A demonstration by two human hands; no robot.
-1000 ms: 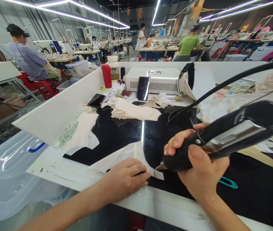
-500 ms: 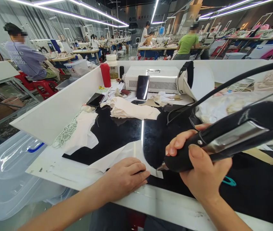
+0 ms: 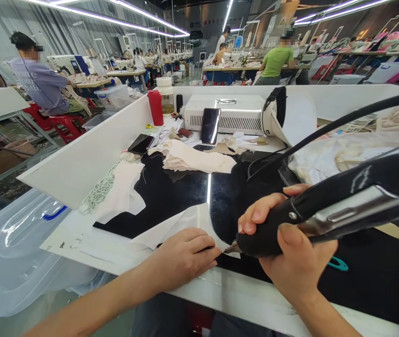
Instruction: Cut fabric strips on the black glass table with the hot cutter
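Observation:
My left hand lies flat on a pale fabric piece, its fingers stretched out and holding nothing. The piece has a curved edge and rests on a glossy black sheet. My right hand is wrapped round a black corded handheld tool with a metal lever along its side. The tool's narrow metal tip is at the right end of the fabric, just beyond my left fingertips. Whether the tip presses on the cloth or stands just above it, I cannot tell.
A pale fabric stack lies farther back, with more fabric and green cord at left. A white vented box, a phone and a red tumbler stand behind. A teal clip lies right.
The tool's tip has shifted left along the fabric's end, nearer to my left fingertips. My right hand has moved left with it. My left hand stays almost in place.

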